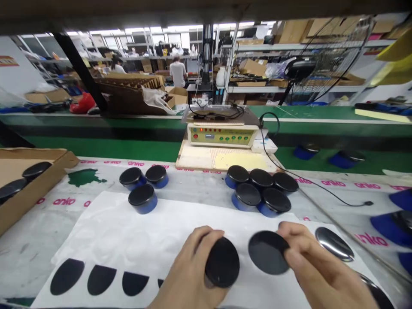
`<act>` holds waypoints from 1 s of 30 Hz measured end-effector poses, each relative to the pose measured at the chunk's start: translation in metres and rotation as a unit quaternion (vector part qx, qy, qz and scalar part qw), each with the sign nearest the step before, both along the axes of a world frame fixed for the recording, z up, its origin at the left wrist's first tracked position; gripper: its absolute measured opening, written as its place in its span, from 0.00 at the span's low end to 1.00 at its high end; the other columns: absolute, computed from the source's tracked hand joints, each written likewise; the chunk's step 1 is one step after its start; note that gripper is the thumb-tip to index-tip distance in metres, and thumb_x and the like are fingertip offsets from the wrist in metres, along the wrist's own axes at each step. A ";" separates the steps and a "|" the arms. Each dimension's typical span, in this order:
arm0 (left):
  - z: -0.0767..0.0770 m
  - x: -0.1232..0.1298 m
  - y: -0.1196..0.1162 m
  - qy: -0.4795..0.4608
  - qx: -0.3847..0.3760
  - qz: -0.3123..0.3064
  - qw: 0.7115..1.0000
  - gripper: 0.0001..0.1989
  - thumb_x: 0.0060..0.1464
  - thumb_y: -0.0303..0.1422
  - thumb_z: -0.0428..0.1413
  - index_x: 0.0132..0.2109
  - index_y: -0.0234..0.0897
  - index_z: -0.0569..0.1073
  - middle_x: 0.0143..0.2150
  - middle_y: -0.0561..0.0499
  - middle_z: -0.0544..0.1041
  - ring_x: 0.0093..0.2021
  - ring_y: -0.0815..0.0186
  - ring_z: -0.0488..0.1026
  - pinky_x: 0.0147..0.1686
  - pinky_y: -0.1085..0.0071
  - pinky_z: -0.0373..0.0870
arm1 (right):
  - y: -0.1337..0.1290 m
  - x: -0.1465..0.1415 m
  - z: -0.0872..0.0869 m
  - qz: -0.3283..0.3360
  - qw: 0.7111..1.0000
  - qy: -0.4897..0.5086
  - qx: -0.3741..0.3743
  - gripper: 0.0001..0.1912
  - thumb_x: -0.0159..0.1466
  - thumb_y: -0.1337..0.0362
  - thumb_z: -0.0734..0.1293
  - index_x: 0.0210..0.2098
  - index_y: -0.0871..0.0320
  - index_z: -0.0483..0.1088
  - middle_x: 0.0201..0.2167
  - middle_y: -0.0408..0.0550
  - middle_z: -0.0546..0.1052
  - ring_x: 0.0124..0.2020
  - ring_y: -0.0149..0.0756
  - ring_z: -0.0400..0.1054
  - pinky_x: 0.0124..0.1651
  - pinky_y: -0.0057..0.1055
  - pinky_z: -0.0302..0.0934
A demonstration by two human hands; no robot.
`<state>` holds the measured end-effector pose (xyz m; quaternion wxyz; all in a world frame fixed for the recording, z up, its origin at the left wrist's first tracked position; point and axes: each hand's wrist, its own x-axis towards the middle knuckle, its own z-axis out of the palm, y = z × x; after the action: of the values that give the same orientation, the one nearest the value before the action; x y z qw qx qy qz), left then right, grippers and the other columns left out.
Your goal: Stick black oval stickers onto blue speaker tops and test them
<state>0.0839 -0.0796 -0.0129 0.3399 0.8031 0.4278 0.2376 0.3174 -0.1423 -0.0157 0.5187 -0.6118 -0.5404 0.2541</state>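
Note:
My left hand [189, 270] is wrapped round a round black-topped piece [222, 262], tilted so its dark face shows. Just right of it, my right hand [317, 266] pinches a thin black disc [268, 252] by its right edge; a gap separates disc and piece. Both are over a white sheet [161, 231]. Flat black discs [67, 277] lie along the sheet's lower left, some partly cut off from sight. A glossy dark disc [334, 243] rests beyond my right hand, with another partly hidden below it.
Blue round pieces with black tops stand in groups at back left [143, 198] and back centre [246, 196]. A cardboard box [38, 189] is at left. Behind are a control unit [222, 136] and a cable [322, 189]. More blue pieces [391, 227] stand at right.

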 end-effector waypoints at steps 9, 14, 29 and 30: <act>-0.027 0.003 -0.015 -0.090 -0.084 0.103 0.987 0.39 0.39 0.35 0.69 0.58 0.50 0.63 0.56 0.51 0.73 0.56 0.52 0.70 0.54 0.51 0.70 | 0.019 -0.064 -0.004 0.045 0.964 0.219 -0.145 0.15 0.61 0.52 0.66 0.26 0.57 0.67 0.40 0.49 0.66 0.39 0.38 0.65 0.39 0.29 0.66; -0.026 0.002 -0.014 -0.067 -0.067 0.084 0.992 0.35 0.43 0.40 0.67 0.58 0.49 0.63 0.56 0.53 0.74 0.55 0.55 0.71 0.53 0.55 0.72 | 0.014 -0.068 -0.007 0.038 0.970 0.200 -0.136 0.15 0.62 0.53 0.66 0.25 0.56 0.67 0.39 0.48 0.65 0.42 0.38 0.65 0.41 0.28 0.66; -0.023 0.002 -0.013 -0.059 -0.062 0.087 0.993 0.34 0.44 0.38 0.66 0.58 0.48 0.63 0.55 0.55 0.74 0.55 0.58 0.71 0.54 0.59 0.72 | 0.018 -0.079 0.007 -0.027 0.996 0.060 -0.064 0.13 0.61 0.58 0.67 0.23 0.56 0.67 0.32 0.46 0.66 0.34 0.33 0.67 0.33 0.25 0.65; -0.022 0.002 -0.013 -0.061 -0.062 0.087 0.992 0.34 0.44 0.38 0.67 0.58 0.48 0.63 0.55 0.54 0.74 0.54 0.58 0.71 0.54 0.59 0.72 | 0.018 -0.079 0.008 -0.029 0.997 0.050 -0.060 0.13 0.61 0.58 0.67 0.23 0.56 0.67 0.32 0.46 0.66 0.34 0.33 0.66 0.32 0.25 0.65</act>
<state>0.0860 -0.0929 -0.0353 0.3924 0.7242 0.4884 0.2880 0.2380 -0.1241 -0.0077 0.5144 -0.6438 -0.4798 0.3012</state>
